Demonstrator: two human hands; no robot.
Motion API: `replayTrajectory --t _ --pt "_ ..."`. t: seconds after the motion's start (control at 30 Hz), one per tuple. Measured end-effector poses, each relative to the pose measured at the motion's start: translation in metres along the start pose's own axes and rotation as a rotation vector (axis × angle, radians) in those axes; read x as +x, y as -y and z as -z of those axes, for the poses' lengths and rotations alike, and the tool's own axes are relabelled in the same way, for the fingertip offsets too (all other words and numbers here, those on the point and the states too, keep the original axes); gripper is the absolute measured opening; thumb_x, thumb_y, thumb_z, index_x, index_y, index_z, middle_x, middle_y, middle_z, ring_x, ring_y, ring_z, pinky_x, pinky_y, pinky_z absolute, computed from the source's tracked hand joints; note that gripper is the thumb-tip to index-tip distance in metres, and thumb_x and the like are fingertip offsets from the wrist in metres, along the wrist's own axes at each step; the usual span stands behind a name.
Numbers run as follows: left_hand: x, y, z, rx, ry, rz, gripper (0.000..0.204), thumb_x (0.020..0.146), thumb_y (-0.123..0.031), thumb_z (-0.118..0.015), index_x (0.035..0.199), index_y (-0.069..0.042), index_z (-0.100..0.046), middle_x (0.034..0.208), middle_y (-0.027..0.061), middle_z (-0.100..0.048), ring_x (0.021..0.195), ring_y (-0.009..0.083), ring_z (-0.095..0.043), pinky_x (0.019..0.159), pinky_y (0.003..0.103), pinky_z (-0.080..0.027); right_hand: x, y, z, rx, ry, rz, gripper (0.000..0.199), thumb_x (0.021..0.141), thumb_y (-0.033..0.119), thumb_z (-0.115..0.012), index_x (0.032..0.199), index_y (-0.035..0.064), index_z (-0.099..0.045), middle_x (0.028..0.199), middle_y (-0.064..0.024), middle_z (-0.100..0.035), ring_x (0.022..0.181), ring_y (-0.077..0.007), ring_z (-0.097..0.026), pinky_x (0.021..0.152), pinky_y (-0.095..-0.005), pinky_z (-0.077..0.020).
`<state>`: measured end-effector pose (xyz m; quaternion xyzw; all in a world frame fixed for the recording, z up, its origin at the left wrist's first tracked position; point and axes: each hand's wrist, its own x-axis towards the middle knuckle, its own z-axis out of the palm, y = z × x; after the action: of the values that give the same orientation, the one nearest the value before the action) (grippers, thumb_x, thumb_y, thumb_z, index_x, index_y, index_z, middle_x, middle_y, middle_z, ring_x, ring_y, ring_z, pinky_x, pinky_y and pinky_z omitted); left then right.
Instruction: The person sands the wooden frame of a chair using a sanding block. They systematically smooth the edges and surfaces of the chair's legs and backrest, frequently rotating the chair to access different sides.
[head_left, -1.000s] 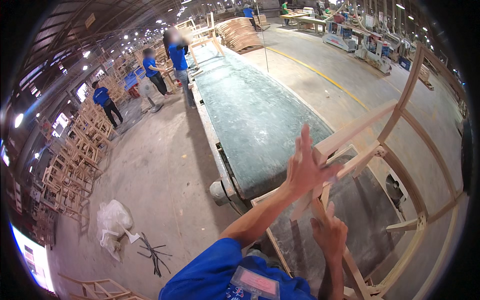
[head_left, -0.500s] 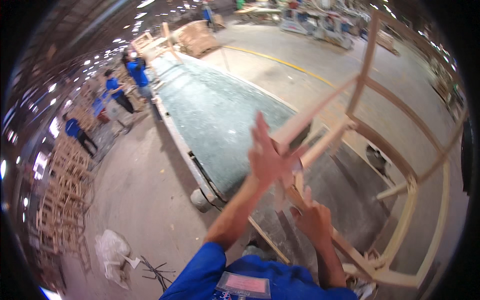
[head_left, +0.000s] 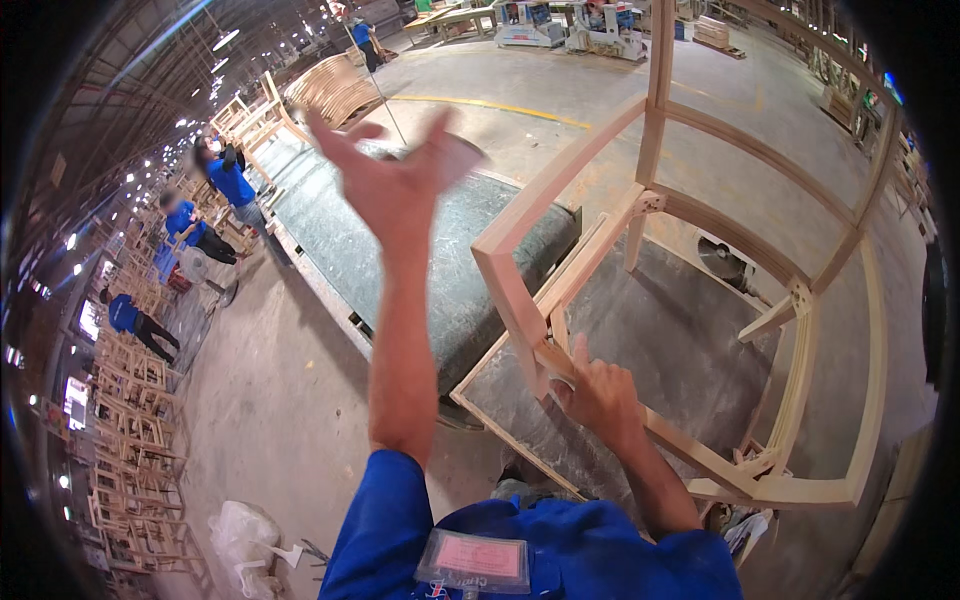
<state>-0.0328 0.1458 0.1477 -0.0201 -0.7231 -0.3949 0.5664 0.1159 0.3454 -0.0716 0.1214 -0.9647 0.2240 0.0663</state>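
Note:
A pale, unfinished wooden chair frame [head_left: 510,300] stands tilted at the right, with open back and seat. My right hand [head_left: 605,400] is closed around its near side rail, close to the joint with the front leg, the index finger lying along the wood. My left hand [head_left: 390,190] is raised away from the frame, over the far part of the green-grey conveyor belt [head_left: 460,270], fingers spread. A blurred pale patch shows beside its thumb; I cannot make out what it is.
Beneath the chair lies a dark, wood-edged board [head_left: 660,340]. A round metal disc [head_left: 720,258] shows beyond it. Several people in blue shirts, one person [head_left: 230,185] by the belt, stand at the left. Stacked chair frames [head_left: 135,450] and a white plastic bag [head_left: 245,540] are also there.
My left hand has left the chair's arm and risen up and to the left. My right hand stays on the frame. The view has shifted slightly.

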Motion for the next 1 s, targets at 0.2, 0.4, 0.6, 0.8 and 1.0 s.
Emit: replayTrajectory --t 0.2,0.4,0.6,0.8,1.0 --pt "-0.026 -0.032 0.048 -0.125 0.166 0.011 0.052 0.097 -0.021 -0.065 0.140 -0.001 -0.043 0.087 0.0077 -0.061 0.077 0.0099 -0.058 0.061 0.024 -0.044 0.010 0.013 0.027 0.367 -0.186 0.057 0.083 0.082 0.040 -0.077 0.141 -0.0068 -0.043 0.105 -0.0251 -0.068 0.094 -0.0371 -0.070 0.080 -0.0459 -0.0545" --pt "-0.124 -0.025 0.049 -0.575 0.410 0.267 0.037 0.107 -0.014 -0.044 0.142 -0.004 -0.039 0.085 0.0030 -0.059 0.074 0.0077 -0.052 0.066 0.023 -0.042 0.030 0.050 0.064 1.486 -0.144 0.149 0.056 0.092 0.029 -0.072 0.132 -0.0052 -0.055 0.118 -0.0101 -0.068 0.105 -0.0203 -0.066 0.089 -0.0351 -0.0526" --pt "-0.135 -0.010 0.067 -0.830 0.527 0.744 0.035 0.107 -0.025 -0.047 0.136 -0.005 -0.049 0.089 0.0023 -0.059 0.072 0.0069 -0.053 0.063 0.023 -0.043 0.044 0.054 0.066 1.781 -0.151 -0.118 0.025 0.099 0.014 -0.061 0.117 -0.0034 -0.067 0.105 -0.0063 -0.069 0.099 -0.0109 -0.064 0.085 -0.0245 -0.0514" --pt "-0.138 0.034 0.059 -0.390 0.304 0.526 0.050 0.108 -0.041 -0.039 0.131 0.001 -0.053 0.096 0.0058 -0.061 0.085 0.0133 -0.059 0.071 0.030 -0.049 0.083 0.036 0.046 1.130 -0.552 -0.134 0.028 0.102 0.014 -0.055 0.122 -0.0028 -0.064 0.104 -0.0097 -0.072 0.093 -0.0138 -0.068 0.079 -0.0304 -0.0546" --pt "-0.195 0.070 -0.001 -0.800 0.435 0.855 0.073 0.104 -0.062 -0.017 0.140 -0.005 -0.047 0.125 0.0108 -0.058 0.119 0.0241 -0.053 0.100 0.037 -0.042 0.112 0.087 0.006 0.685 -0.612 0.104 0.037 0.097 0.009 -0.055 0.133 0.0030 -0.057 0.105 -0.0192 -0.070 0.091 -0.0356 -0.070 0.075 -0.0408 -0.0567"
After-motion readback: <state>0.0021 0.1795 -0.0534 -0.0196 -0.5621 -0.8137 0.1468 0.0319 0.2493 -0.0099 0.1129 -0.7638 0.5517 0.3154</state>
